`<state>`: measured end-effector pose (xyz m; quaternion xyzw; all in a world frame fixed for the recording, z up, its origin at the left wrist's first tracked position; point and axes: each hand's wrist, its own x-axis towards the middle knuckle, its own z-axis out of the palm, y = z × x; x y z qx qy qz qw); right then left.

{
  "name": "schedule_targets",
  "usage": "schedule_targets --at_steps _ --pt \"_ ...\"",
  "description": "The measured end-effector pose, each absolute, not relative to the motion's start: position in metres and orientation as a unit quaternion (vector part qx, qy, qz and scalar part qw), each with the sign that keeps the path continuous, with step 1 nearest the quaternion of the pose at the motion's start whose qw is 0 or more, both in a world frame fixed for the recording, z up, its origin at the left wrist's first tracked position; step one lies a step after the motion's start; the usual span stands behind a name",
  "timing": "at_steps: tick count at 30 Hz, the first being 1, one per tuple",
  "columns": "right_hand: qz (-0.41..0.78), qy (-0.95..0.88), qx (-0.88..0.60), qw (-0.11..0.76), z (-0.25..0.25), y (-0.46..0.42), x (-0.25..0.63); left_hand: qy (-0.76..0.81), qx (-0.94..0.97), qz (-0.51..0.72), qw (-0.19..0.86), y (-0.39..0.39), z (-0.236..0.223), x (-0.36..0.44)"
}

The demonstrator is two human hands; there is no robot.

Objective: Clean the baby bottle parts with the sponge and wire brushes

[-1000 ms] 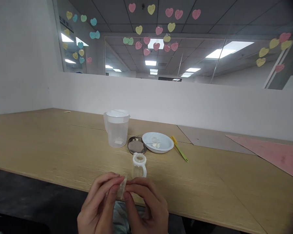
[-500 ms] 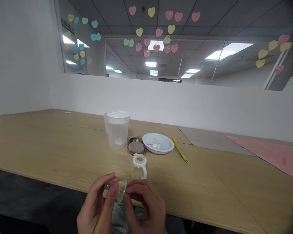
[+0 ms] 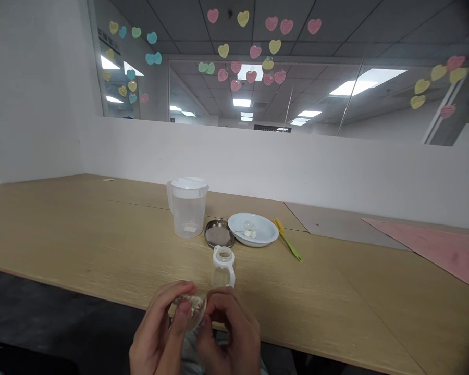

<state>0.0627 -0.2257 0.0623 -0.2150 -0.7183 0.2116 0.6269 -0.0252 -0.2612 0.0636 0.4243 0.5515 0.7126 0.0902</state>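
Both my hands hold a small transparent plastic piece [image 3: 190, 310] with a rounded form, just over the table's front edge. My left hand [image 3: 158, 328] grips its left side and my right hand [image 3: 226, 330] its right side, with the fingers partly hiding it. Just beyond my right hand stands a small clear jug with a white collar and handle [image 3: 223, 273], not touching the piece.
Farther back on the wooden table [image 3: 82, 234] are a clear measuring jug [image 3: 187, 213], a round metal lid [image 3: 219, 234], a white plate [image 3: 264, 235] holding white bits, and a yellow-green spatula [image 3: 288, 240]. A pink sheet [image 3: 441, 255] lies at right.
The transparent piece has turned in my fingers, and its rounded face now shows toward me. My hands have drawn closer together around it.
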Motion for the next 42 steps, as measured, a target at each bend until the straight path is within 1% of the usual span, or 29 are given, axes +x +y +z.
schedule_targets --at_steps 3,6,9,10,13,14,16,19,22,24,30,33,38,42 --pt "0.219 -0.710 -0.215 0.634 0.060 -0.225 0.063 0.545 0.424 0.718 0.083 -0.258 0.061 -0.026" --pt "0.255 -0.680 -0.249 0.640 0.066 -0.214 0.072 0.535 0.428 0.724 0.082 -0.249 0.054 -0.031" --pt "0.279 -0.675 -0.307 0.611 0.083 -0.182 0.090 0.542 0.454 0.701 0.099 -0.234 0.043 -0.038" --pt "0.256 -0.678 -0.331 0.605 0.090 -0.165 0.097 0.546 0.465 0.689 0.101 -0.229 0.038 -0.040" --pt "0.113 -0.705 -0.390 0.581 0.105 -0.101 0.119 0.556 0.520 0.642 0.096 -0.213 0.022 -0.046" --pt "0.062 -0.716 -0.415 0.558 0.106 -0.079 0.127 0.557 0.543 0.622 0.086 -0.207 0.017 -0.048" --pt "0.003 -0.731 -0.472 0.493 0.101 -0.038 0.143 0.569 0.584 0.574 0.077 -0.196 0.006 -0.051" --pt "-0.054 -0.727 -0.544 0.416 0.083 0.002 0.163 0.584 0.619 0.519 0.077 -0.181 -0.002 -0.055" --pt "-0.092 -0.704 -0.597 0.373 0.065 0.017 0.173 0.576 0.634 0.508 0.095 -0.170 0.000 -0.057" --pt "-0.090 -0.697 -0.615 0.358 0.057 0.018 0.175 0.559 0.638 0.518 0.110 -0.164 0.007 -0.056" --pt "-0.054 -0.670 -0.643 0.367 0.044 0.017 0.176 0.506 0.649 0.537 0.188 -0.150 0.021 -0.045" --pt "-0.063 -0.655 -0.639 0.398 0.039 0.018 0.179 0.472 0.676 0.522 0.218 -0.147 0.021 -0.043" --pt "-0.075 -0.613 -0.637 0.462 0.033 0.019 0.181 0.452 0.650 0.515 0.329 -0.147 0.018 -0.043" --pt "-0.046 -0.601 -0.637 0.481 0.028 0.022 0.182 0.465 0.633 0.514 0.344 -0.145 0.015 -0.042"
